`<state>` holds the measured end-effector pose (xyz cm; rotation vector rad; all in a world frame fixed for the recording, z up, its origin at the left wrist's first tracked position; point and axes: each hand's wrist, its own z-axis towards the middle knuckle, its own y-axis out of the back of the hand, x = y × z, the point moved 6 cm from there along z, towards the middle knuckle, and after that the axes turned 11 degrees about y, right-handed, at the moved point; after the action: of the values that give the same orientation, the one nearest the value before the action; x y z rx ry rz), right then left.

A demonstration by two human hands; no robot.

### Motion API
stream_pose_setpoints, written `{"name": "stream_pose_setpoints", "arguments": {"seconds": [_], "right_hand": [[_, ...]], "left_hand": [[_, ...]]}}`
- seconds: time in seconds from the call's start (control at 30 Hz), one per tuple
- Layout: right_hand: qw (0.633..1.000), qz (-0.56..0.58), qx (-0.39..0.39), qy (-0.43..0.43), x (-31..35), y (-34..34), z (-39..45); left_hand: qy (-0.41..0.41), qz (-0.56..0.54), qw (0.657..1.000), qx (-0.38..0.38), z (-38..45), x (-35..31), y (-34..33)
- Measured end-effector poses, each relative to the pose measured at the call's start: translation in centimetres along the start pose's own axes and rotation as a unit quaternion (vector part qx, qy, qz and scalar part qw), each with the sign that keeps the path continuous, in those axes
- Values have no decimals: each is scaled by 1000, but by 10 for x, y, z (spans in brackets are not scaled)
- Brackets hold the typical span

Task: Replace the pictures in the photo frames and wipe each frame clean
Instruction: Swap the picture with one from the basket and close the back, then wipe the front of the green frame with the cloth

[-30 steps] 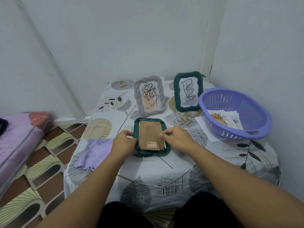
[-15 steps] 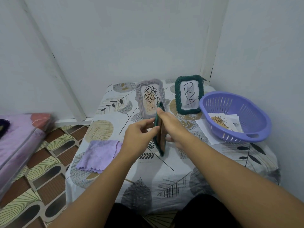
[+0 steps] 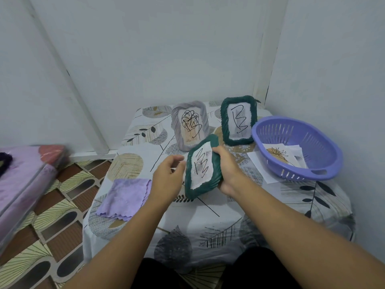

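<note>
From the head view, the right hand is gripping a dark green ribbed photo frame by its right edge, holding it tilted above the counter. The frame's front is showing a white paper with a black zigzag line. The left hand is hanging just beside the frame's left edge, fingers loosely curled and holding nothing. Half a second ago the frame was standing edge-on between both hands; now its front is facing the camera.
</note>
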<state>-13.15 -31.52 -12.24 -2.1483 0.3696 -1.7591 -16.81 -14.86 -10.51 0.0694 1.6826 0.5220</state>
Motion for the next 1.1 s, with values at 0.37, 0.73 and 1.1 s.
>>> {"name": "stream_pose_setpoints", "arguments": {"seconds": [0.37,0.73,1.1], "right_hand": [[998,54,18,-21,-12,-4,-3],[986,-159,-14,43,-17,3,4],[948,-312,0,59,-43,-15,11]], "left_hand": [[283,-298,885,219,16,34,-16],[188,-326,920,113,35,21,28],[136,-298,942,70,60,7,69]]}}
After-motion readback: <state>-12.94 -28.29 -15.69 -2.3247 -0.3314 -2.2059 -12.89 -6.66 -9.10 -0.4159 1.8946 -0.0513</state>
